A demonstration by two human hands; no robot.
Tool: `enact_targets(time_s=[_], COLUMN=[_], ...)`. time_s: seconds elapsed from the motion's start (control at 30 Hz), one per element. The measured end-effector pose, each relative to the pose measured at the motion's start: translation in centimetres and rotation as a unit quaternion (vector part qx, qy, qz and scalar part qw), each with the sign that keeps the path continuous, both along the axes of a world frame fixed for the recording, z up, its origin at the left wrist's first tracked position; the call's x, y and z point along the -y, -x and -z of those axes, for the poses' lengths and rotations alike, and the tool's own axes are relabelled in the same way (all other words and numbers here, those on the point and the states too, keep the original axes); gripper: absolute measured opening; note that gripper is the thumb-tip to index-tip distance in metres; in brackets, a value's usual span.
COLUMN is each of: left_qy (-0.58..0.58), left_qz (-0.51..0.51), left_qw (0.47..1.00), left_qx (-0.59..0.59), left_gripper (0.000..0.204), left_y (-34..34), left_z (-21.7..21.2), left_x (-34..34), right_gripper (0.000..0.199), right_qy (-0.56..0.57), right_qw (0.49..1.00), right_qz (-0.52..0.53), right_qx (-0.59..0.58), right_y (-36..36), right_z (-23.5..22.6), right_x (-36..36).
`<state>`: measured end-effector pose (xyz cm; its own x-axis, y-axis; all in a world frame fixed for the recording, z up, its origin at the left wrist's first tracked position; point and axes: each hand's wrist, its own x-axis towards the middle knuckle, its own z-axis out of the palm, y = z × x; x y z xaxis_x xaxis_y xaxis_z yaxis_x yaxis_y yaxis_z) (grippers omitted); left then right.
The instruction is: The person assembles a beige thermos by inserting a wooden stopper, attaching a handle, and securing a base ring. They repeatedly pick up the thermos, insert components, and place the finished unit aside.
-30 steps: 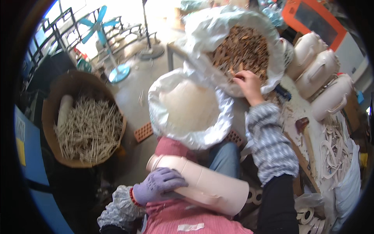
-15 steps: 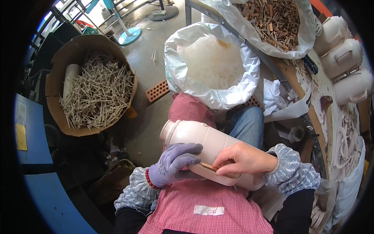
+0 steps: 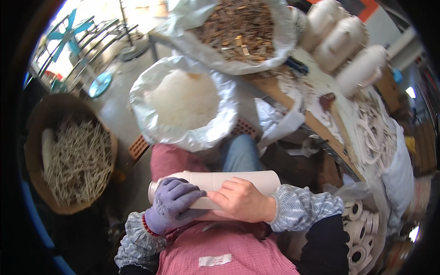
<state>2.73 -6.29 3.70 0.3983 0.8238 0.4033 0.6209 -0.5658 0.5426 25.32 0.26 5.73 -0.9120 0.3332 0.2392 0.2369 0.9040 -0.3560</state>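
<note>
Across my lap lies a pale pinkish-white plastic jug body (image 3: 261, 179), its neck to the left. My left hand (image 3: 172, 204), in a purple-grey knit glove, is wrapped round the near side by the neck end. My bare right hand (image 3: 243, 199) closes over the middle of the jug, its thumb close to the gloved fingertips. Both hands cover the handle on the near side, so most of it is hidden. No small brown strip shows between the fingers now.
Ahead stands a white sack (image 3: 137, 94) of translucent material. Beyond it, another sack (image 3: 286, 43) holds brown strips. More jug bodies (image 3: 341, 39) and pale handles (image 3: 366, 130) lie on the right-hand table. A cardboard box (image 3: 34, 151) of thin sticks is at left; ring-ended parts (image 3: 357, 254) lie lower right.
My view has swung up and to the right. My right hand has gone from pinching a small brown strip at the handle to lying over the jug. The jug lies more level.
</note>
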Motion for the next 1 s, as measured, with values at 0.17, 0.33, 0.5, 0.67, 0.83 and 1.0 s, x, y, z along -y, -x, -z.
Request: enact_targets(time_s=[0.17,0.33,0.5,0.67,0.83,1.0], left_qy=[0.103,0.228,0.188,0.242,0.005,0.241], left_qz=[-0.018,0.007,-0.022,-0.036,0.014,-0.001], left_qw=[0.994,0.909,0.949,0.966,0.985,0.966], left_qx=[0.029,0.349,0.252,0.084,-0.169,-0.097], left_gripper=[0.051,0.034,0.035,0.039,0.044,0.053], left_y=[0.2,-4.7,-12.0,-12.6,-11.3,-12.1], left_z=[-2.7,2.2,2.4,3.9,5.3,4.0], left_x=[-4.8,-11.8,-23.4,-28.5,-29.0,-29.8], right_gripper=[0.033,0.028,0.07,0.051,0.048,0.047], right_qy=[0.181,0.381,-0.184,-0.016,-0.005,0.013], right_qw=[0.973,0.878,0.774,0.791,0.89,0.882], right_qz=[0.132,0.277,0.606,0.612,0.453,0.451], right_qx=[-0.058,-0.09,-0.01,0.002,-0.056,0.135], right_y=[-9.2,-16.3,-28.8,-28.6,-22.8,-23.6], right_z=[-1.9,-3.3,1.5,-0.1,-4.9,-5.1], right_x=[-4.9,-10.9,-22.7,-24.4,-19.7,-19.5])
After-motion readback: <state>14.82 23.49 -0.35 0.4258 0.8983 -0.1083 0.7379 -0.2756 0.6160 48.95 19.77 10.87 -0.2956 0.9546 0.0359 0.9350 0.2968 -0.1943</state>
